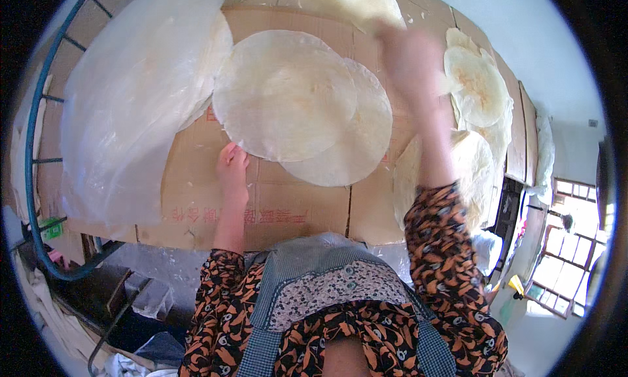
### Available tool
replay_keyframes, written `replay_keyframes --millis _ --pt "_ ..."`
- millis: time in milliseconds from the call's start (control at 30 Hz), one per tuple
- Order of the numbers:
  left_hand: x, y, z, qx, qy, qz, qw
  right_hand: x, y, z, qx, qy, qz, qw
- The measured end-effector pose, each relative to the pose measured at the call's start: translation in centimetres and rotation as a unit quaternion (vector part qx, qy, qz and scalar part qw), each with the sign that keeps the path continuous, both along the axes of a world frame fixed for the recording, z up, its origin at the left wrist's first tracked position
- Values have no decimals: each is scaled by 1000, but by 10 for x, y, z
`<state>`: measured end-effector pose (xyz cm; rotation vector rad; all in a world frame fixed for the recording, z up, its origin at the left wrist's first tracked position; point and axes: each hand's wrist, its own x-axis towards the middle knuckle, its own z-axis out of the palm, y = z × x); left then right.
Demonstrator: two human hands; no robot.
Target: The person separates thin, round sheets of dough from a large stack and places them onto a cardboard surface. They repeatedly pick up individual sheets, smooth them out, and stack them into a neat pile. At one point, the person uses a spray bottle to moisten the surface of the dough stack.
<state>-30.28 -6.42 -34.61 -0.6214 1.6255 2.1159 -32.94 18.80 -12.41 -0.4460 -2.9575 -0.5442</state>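
Observation:
Two overlapping thin round flatbreads lie before me on a cardboard sheet. The upper flatbread [284, 92] is pale and translucent, and the lower flatbread [353, 156] shows from beneath it on the right. At the upper one's lower-left rim, my left hand [233, 166] has its fingers curled, with the fingertips pinching the edge. My right hand [412, 63] is blurred by motion, raised to the right of the pair. Its fingertips reach the near edge of another pale flatbread [363, 4] at the top; whether they grip it does not show.
A large clear plastic sheet [127, 97] covers the left side of the cardboard [284, 200], which bears red print. More flatbreads [478, 82] lie at the right, some beneath my right forearm. A blue-green metal rail [34, 132] curves along the left edge. A window [569, 249] is at far right.

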Motion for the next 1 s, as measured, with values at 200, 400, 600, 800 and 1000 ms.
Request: replay_keyframes --millis 200,400,600,800,1000 --pt "-26 -33 6 121 -98 -141 978 46 -103 -187 -226 -71 155 959" --pt "-29 -13 -1 212 -46 -147 965 35 -127 -182 -277 -55 141 949" --pt "-26 4 -9 325 -65 -147 932 37 -122 -181 -395 63 102 911" --pt "-3 26 -16 97 35 -237 966 -23 3 -114 -462 -51 -41 885" --pt "-4 25 -16 68 60 -258 962 -32 113 46 -254 205 -42 944"
